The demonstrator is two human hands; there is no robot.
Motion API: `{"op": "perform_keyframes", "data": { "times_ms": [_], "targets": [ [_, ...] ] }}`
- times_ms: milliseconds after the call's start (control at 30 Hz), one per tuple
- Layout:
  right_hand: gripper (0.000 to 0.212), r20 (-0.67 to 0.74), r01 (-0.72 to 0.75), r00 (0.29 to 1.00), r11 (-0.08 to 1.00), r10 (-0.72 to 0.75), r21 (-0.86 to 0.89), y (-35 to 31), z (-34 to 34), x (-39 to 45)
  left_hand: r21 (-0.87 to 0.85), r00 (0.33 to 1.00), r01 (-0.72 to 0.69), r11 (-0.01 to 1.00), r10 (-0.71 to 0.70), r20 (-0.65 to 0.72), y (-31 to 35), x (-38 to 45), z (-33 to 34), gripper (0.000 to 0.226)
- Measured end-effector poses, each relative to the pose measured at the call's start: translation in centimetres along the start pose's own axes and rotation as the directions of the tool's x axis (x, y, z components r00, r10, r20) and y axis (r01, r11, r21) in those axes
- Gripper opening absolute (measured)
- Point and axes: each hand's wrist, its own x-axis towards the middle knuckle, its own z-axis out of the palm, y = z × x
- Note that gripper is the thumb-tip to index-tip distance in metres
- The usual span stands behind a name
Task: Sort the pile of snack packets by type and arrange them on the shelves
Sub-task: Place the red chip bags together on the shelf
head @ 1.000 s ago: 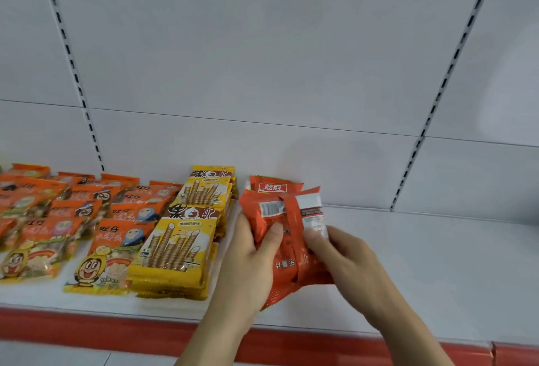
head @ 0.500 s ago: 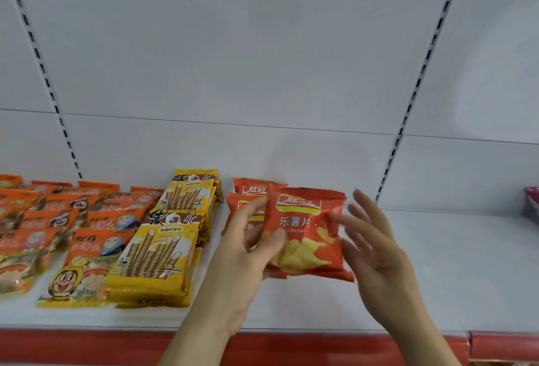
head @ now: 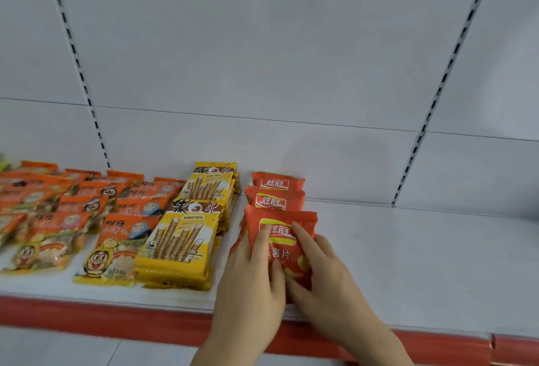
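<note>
Pressing flat, left hand (head: 250,275) and right hand (head: 323,275) touch nearest of three red chip packets (head: 284,237).

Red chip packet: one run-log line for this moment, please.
red chip packet front of its row, lying on shelf | left hand and right hand resting on it

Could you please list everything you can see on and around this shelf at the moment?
red crisp packets: three visible in a row front to back, red with yellow logo, middle of the shelf; the front one lies under both hands.
yellow wafer-roll packets: two stacks, yellow, just left of the red row.
orange packets: many, count unclear, orange with cartoon faces, left part of the shelf.
shelf: one, white with a red front edge.
back panel: white, with two slotted uprights.
left hand: fingers flat on the front red packet.
right hand: fingers flat on the same packet.
</note>
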Motion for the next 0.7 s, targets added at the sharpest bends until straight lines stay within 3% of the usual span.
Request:
{"op": "perform_keyframes", "data": {
  "times_ms": [100,200,300,567,700],
  "targets": [
    [0.077,-0.029,0.020,0.999,0.982,-0.026,-0.190,0.0,0.7,0.4,0.152,0.998,0.068,0.986,-0.067,-0.008,-0.4,0.0,0.4,0.050],
    [0.084,0.062,-0.013,0.998,0.955,0.033,-0.298,-0.8,1.0,0.8,0.253,0.991,0.114,0.961,-0.129,0.045,-0.8,0.3,0.4,0.053],
    [0.087,0.100,-0.060,0.989,0.926,0.104,-0.373,-1.5,1.7,0.8,0.306,0.983,0.059,0.950,-0.109,0.147,-0.3,0.8,-0.5,0.066],
    [0.083,0.135,-0.095,0.968,0.810,0.210,-0.578,-1.6,1.3,1.2,0.357,0.935,0.054,0.933,-0.172,0.310,-0.9,1.6,-0.9,0.071],
    [0.089,0.092,-0.081,0.982,0.804,0.167,-0.589,-1.9,0.0,0.8,0.296,0.970,0.029,0.955,-0.099,0.222,-0.4,1.2,-1.3,0.075]
  ]
}}
